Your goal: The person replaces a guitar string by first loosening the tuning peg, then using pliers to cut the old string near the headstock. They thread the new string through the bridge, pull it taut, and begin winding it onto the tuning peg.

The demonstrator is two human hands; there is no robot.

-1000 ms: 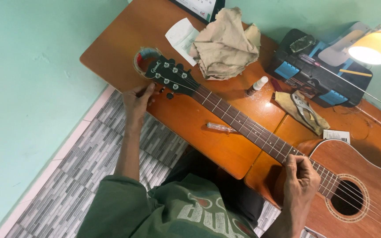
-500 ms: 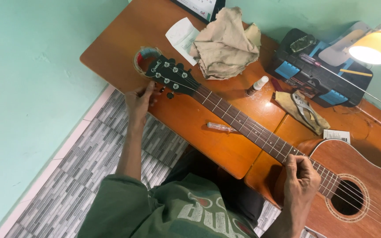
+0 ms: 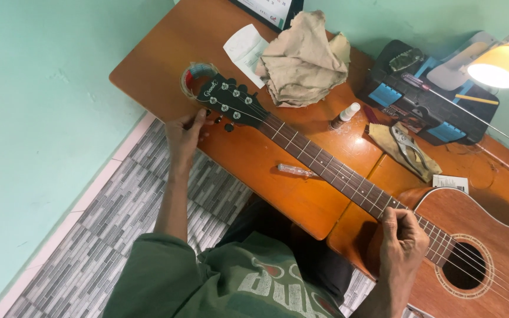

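One acoustic guitar (image 3: 349,182) lies flat across the orange-brown table (image 3: 166,59), headstock at the table's far-left end, body at the near-right. One black-and-blue toolbox (image 3: 428,100) sits behind the guitar neck, lid shut, with a screwdriver on top; one crumpled beige cloth (image 3: 304,59), one pair of pliers (image 3: 407,147) on a rag, one small bottle (image 3: 346,115) and one tape roll (image 3: 194,73) also sit around the neck. Left hand (image 3: 184,138): grip pinched on a tuning peg at the headstock's near edge; right hand (image 3: 405,235): fingers curled narrow on the strings just beside the soundhole.
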